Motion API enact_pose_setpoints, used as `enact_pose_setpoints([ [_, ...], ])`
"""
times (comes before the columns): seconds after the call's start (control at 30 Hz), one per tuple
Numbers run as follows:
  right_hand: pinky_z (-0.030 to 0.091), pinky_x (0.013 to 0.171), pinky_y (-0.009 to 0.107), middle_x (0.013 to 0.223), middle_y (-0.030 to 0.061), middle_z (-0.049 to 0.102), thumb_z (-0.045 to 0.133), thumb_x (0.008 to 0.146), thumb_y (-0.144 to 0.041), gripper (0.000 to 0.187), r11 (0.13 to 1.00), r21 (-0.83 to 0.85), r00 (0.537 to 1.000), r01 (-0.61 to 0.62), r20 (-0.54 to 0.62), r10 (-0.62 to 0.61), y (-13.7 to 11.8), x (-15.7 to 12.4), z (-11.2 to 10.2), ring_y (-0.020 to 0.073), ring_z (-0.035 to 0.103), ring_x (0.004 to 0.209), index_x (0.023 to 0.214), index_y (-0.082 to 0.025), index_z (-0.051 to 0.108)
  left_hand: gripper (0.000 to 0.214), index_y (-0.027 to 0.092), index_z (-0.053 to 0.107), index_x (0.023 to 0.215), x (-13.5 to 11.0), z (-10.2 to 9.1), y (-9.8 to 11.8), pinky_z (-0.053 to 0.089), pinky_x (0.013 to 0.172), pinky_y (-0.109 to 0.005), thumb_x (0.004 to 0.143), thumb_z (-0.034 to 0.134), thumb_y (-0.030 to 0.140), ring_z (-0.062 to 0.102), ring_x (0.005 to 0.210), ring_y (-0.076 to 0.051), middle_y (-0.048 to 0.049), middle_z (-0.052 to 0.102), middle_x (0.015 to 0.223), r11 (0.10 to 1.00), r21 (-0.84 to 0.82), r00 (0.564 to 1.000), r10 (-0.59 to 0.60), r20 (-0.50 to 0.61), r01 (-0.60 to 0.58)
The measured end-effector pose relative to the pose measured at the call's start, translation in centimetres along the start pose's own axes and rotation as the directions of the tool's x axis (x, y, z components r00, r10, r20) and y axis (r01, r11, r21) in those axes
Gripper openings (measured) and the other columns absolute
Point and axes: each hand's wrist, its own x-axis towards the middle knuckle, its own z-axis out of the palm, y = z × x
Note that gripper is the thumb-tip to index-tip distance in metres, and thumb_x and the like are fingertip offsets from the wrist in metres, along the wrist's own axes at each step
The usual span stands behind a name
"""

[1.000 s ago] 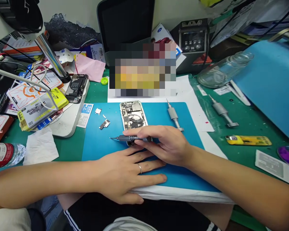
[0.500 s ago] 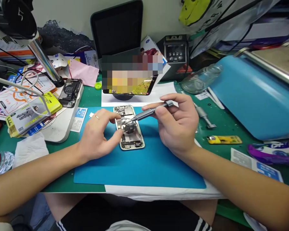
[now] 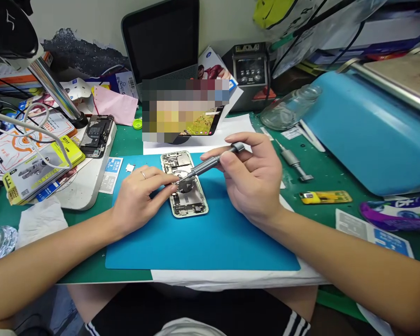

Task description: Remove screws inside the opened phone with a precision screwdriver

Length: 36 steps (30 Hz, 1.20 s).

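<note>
An opened phone [image 3: 195,199] with its inner parts bare lies on the blue mat [image 3: 203,242]. My right hand [image 3: 255,179] is closed around a grey screwdriver [image 3: 207,165], its knob under my fingers and its shaft slanting down to the left. The tip ends over the left middle of the phone, close to my left fingertips. From the left, my left hand [image 3: 135,198] reaches over the phone's edge with thumb and forefinger pinched together. What they hold, if anything, is too small to make out. A small metal piece [image 3: 129,167] sits on the mat's upper left.
Behind the phone stands a lit, partly blurred phone screen [image 3: 199,127]. A second screwdriver [image 3: 291,158], a glass jar [image 3: 283,114] and a yellow part [image 3: 325,197] lie to the right. Boxes [image 3: 38,172] and another opened phone [image 3: 97,135] fill the left.
My left thumb and forefinger have come together from apart, beside the screwdriver's tip. The screwdriver stays over the phone in my right hand. The whole view has shifted slightly.
</note>
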Motion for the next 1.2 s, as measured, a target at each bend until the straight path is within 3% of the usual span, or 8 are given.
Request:
enact_pose_setpoints([
  [0.2,0.068,0.082,0.037,0.094,-0.0004,0.078,0.063,0.096,-0.031,0.017,0.998,0.060,1.000,-0.012,-0.014,0.013,0.0,0.0,0.1,0.0209,0.076,0.101,0.111,-0.032,0.056,0.017,0.016,0.073,0.110,0.1,0.0,0.1,0.049,0.079,-0.031,0.095,0.066,0.021,0.066,0.088,-0.017,-0.0064,0.074,0.097,1.000,0.007,1.000,0.004,-0.003,-0.004],
  [0.5,0.067,0.081,0.037,0.095,-0.0003,0.077,0.058,0.099,-0.029,0.017,0.999,-0.016,0.999,0.035,0.010,-0.035,0.0,0.0,0.0,0.0202,0.076,0.103,0.114,-0.032,0.053,0.013,0.017,0.073,0.104,0.1,0.1,0.0,0.048,0.077,-0.031,0.095,0.066,0.023,0.067,0.085,-0.017,-0.0048,0.075,0.093,1.000,-0.002,1.000,-0.012,-0.004,0.012],
  [0.8,0.065,0.091,0.043,0.103,0.0011,0.076,0.059,0.098,-0.033,0.018,0.999,-0.035,1.000,0.015,0.018,-0.014,0.0,-0.2,-0.1,0.0219,0.074,0.107,0.115,-0.035,0.052,0.011,0.018,0.073,0.098,0.1,0.0,0.0,0.048,0.073,-0.030,0.095,0.067,0.026,0.066,0.080,-0.015,-0.0041,0.076,0.088,1.000,-0.011,1.000,-0.022,0.001,0.022],
  [0.97,0.067,0.082,0.037,0.103,0.0012,0.076,0.061,0.097,-0.033,0.019,0.998,-0.006,0.998,0.063,0.015,-0.063,-0.7,-0.5,0.3,0.0205,0.075,0.104,0.114,-0.034,0.053,0.010,0.017,0.073,0.096,0.1,0.1,0.0,0.047,0.072,-0.030,0.095,0.067,0.024,0.066,0.077,-0.015,-0.0037,0.075,0.086,1.000,-0.023,1.000,-0.018,0.001,0.018],
  [1.2,0.066,0.074,0.034,0.113,0.0028,0.074,0.069,0.092,-0.035,0.036,0.993,-0.080,0.994,0.090,0.069,-0.084,-1.1,-0.9,0.4,0.0211,0.074,0.106,0.122,-0.033,0.049,0.011,0.018,0.074,0.095,0.1,0.0,0.1,0.048,0.072,-0.030,0.096,0.066,0.026,0.066,0.077,-0.015,-0.0037,0.075,0.085,0.999,-0.028,1.000,-0.027,-0.005,0.027],
])
